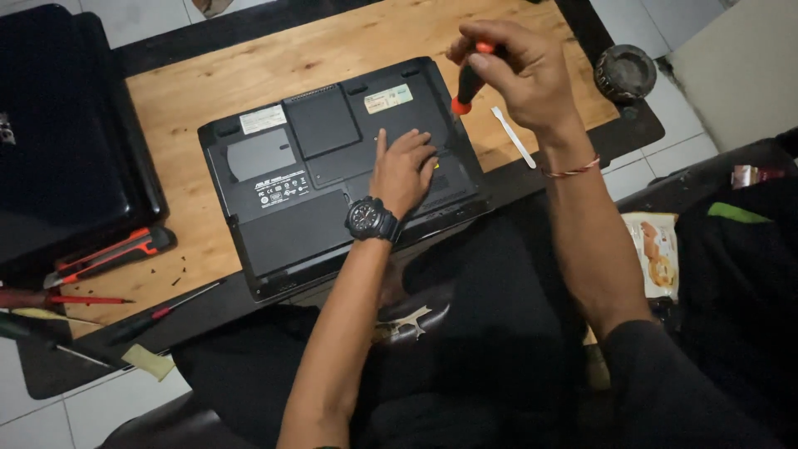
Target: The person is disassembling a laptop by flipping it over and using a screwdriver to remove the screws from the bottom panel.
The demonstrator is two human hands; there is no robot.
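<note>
Black plastic fills the middle of the view: an upturned black laptop computer [332, 170], its underside panels and pale stickers facing up, lies at a slant on a low wooden table with a dark border [224, 79]. The person's left hand [403, 170], a black wristwatch [370, 219] on its wrist, rests flat on the laptop's base near the front right corner, fingers loosely spread and holding nothing. The right hand [519, 71], a thin bracelet at the wrist, is closed around the handle of a black and orange screwdriver [470, 79], which stands upright over the laptop's far right corner. A white plastic pry tool [513, 135] lies on the wood just beside that corner. At the table's left edge lie red-handled pliers [108, 254] and several thin screwdrivers [158, 314].
</note>
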